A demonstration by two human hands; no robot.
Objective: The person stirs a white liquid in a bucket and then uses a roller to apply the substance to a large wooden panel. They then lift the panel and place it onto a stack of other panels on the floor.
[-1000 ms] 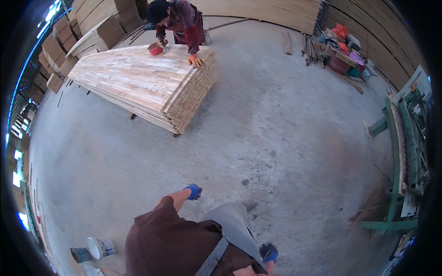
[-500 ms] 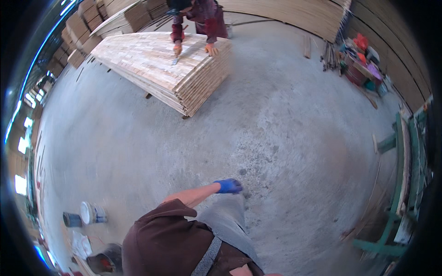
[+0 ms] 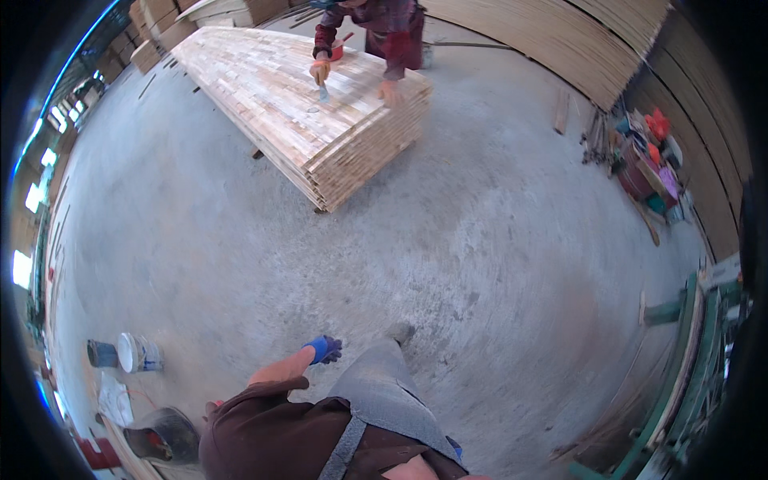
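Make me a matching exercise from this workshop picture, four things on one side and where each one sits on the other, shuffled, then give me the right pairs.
Things:
1. stack of wooden boards
2. white bucket
3. green machine frame
4. left hand in a blue glove

Places:
A. right edge of the view
B. on the concrete floor at lower left
C. swung out over the floor, holding nothing
D. top centre, with another person bent over it

Pairs: 1-D, 2-B, 3-A, 4-C

Left hand (image 3: 323, 350) in blue glove, bare forearm extended forward, empty, right hand hidden
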